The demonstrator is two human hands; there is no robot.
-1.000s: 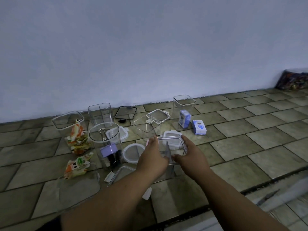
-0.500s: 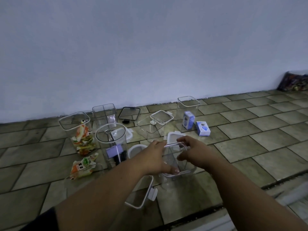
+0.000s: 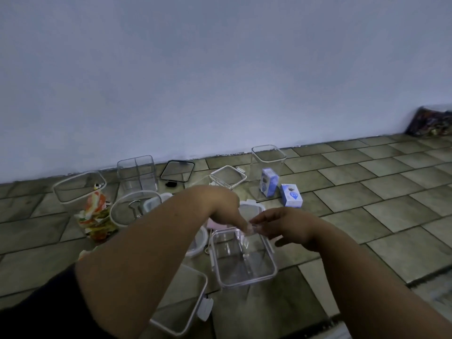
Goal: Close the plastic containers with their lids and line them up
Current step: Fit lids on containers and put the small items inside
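Note:
A clear rectangular container (image 3: 244, 263) sits on the tiled floor in front of me, its open top facing up towards me. My left hand (image 3: 221, 206) and my right hand (image 3: 287, 227) meet at its far rim, where the fingertips of both pinch the clear edge. A clear lid with a white frame (image 3: 182, 302) lies flat to the container's near left, partly under my left forearm. A round white-rimmed lid (image 3: 199, 243) lies just left of the container. Another white lid (image 3: 249, 207) shows behind my hands.
Along the wall stand a tall square container (image 3: 267, 165) holding a blue box, a divided clear container (image 3: 137, 172), a black-framed lid (image 3: 177, 171) and a lidded container (image 3: 228, 176). At left are a snack-filled container (image 3: 80, 192) and a round one (image 3: 133, 209). A blue box (image 3: 291, 198) lies loose.
The clear container, earlier held by its sides between both hands, now sits lower and nearer to me. Both hands have moved to its far rim and pinch there.

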